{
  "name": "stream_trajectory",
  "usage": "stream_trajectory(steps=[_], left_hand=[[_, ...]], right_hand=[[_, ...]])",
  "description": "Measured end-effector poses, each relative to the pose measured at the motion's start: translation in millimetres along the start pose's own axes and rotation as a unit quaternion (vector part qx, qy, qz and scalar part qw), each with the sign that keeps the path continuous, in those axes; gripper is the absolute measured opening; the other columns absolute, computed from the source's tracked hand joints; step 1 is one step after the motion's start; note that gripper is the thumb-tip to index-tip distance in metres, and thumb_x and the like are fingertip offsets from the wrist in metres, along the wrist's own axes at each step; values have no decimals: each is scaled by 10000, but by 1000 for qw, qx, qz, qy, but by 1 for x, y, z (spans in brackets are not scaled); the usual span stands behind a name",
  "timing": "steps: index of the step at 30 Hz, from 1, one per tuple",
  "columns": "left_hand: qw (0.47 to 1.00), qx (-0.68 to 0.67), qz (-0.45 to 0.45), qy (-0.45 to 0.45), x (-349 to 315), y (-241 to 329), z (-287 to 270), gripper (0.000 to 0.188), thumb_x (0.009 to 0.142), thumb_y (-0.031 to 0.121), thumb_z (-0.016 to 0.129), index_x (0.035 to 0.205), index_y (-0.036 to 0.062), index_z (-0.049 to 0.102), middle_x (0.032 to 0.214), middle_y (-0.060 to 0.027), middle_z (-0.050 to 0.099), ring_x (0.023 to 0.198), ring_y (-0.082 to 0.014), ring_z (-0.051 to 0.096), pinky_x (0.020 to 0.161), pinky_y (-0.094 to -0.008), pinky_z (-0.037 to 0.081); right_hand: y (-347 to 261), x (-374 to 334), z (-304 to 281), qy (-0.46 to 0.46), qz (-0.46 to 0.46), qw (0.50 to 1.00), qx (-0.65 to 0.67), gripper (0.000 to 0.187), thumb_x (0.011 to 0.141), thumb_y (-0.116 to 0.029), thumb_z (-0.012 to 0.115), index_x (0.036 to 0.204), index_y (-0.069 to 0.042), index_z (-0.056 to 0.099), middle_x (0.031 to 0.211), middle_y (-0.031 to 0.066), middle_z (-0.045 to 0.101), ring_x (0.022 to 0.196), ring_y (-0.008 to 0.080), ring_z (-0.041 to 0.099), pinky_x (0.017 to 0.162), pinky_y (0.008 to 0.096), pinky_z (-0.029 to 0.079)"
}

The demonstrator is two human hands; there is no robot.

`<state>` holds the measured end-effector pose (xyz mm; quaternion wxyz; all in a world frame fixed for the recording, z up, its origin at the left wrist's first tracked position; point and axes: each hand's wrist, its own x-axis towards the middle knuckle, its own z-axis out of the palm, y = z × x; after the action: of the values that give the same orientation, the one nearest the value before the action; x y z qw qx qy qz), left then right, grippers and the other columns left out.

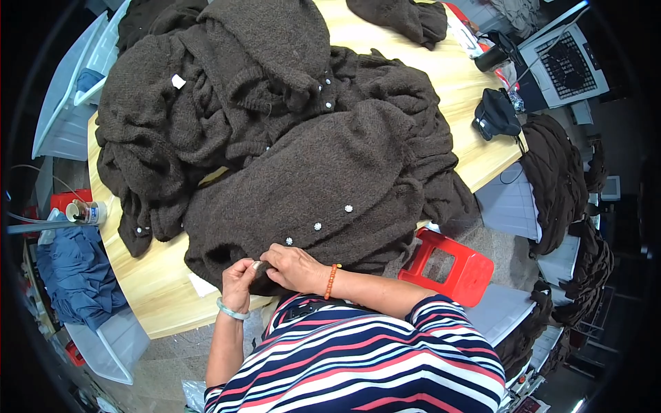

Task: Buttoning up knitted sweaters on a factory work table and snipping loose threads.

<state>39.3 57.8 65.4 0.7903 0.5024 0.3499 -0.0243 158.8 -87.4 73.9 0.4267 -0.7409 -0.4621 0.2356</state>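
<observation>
A dark brown knit cardigan (296,179) with several pale flower-shaped buttons lies across the near side of the wooden table. At its near edge my left hand (236,288) pinches the knit between thumb and fingers. Close beside it, my right hand (295,268) is closed on the same edge, fingers bent over the fabric. Whether a small button sits between the fingertips cannot be made out. One pale button (289,241) shows just beyond my right hand. Behind the cardigan, more brown knit garments (165,117) are heaped, some with similar buttons.
A red plastic stool (454,268) stands at the table's right edge. Upon the wooden table (165,303) are a black cap (497,113) and a dark cylinder (490,58). White bins with blue cloth (79,265) stand left; bins with brown garments (558,179) stand right.
</observation>
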Motion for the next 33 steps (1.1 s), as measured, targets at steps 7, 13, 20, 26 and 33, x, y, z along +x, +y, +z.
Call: stream_trajectory(steps=[7,13,20,26,33], left_hand=[[887,369,275,40,-23,18,16,268,809,32,643,1068,-13,592,975,-107,573,834,-197,559,733,-298,458],[836,424,346,31,-21,18,19,316,759,-48,633,1071,-4,601,1002,-172,599,828,-281,619,691,-317,510],[866,396,303,30,-2,12,13,120,794,-23,586,912,-5,603,846,-132,635,758,-256,634,669,-304,502],[967,201,153,41,6,-14,11,118,869,-43,533,977,-10,569,890,-10,589,769,-49,539,692,-185,446],[984,99,142,43,6,-24,10,121,878,-31,544,995,-11,564,900,-11,589,796,-47,544,721,-184,452]], right_hand=[[8,7,-6,-40,90,991,94,262,744,-129,635,952,30,619,969,205,625,952,363,607,855,424,480],[1,9,-3,-40,63,995,71,227,743,-116,623,919,29,616,938,211,614,913,370,605,820,435,486],[6,8,-7,-48,56,995,70,215,740,-120,622,896,27,640,890,217,629,879,374,618,798,427,497],[10,14,-18,-92,107,984,105,203,744,-66,612,913,42,646,899,233,628,857,391,620,789,436,500],[13,11,-6,-70,97,990,79,214,732,-44,596,913,63,638,874,228,624,840,392,612,795,433,497]])
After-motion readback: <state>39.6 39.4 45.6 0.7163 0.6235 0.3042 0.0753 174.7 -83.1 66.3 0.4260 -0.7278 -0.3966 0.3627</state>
